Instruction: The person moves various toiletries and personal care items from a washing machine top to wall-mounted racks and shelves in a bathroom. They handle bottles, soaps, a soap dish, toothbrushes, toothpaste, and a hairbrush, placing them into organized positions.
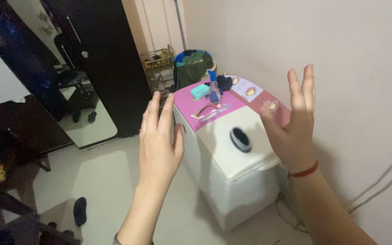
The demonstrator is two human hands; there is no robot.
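Both my hands are raised in front of me with fingers spread and nothing in them. My left hand (159,136) hovers left of a white and pink washing machine (232,181). My right hand (293,124), with a red thread on its wrist, is held up over the machine's right side, close to the wall. On the machine's white lid lies a small dark round object (240,139). Further back on the pink lid are a blue bottle (214,88), a teal box (200,91), a dark cloth (225,82) and a few thin pink and clear items (209,111).
A green laundry basket (192,68) stuffed with clothes and a wire rack (159,61) stand behind the machine. A dark wardrobe (100,59) with a mirror is at the left. A dark sock (80,211) lies on the tiled floor. Cables run along the right wall (382,181).
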